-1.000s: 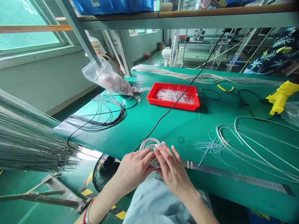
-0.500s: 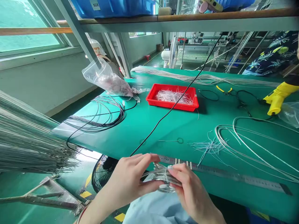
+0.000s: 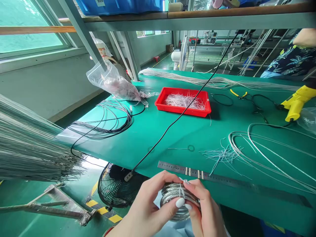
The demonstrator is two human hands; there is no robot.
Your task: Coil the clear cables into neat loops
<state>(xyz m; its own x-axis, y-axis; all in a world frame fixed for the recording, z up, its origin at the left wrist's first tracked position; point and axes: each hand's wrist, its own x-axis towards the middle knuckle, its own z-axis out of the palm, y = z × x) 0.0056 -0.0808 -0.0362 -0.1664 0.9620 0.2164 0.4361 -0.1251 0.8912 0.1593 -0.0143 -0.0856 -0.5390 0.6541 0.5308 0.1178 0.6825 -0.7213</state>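
Note:
My left hand and my right hand hold a coil of thin silvery wire between them, just below the near edge of the bench. A thin pale strand is wrapped around the coil, and my right fingers pinch close to that wrap. Part of the coil is hidden behind my fingers. A steel ruler with pale tape marks lies on the bench directly above my hands, not touching them.
The green workbench holds a red tray of cut wires, loose white wires, a black cable, black coils, pliers and a yellow glue gun. A floor fan stands below. A co-worker stands far right.
The coil has moved down and toward me, below the bench edge, and now faces the camera more broadly. Both hands have moved with it, and a co-worker's arm has appeared at upper right.

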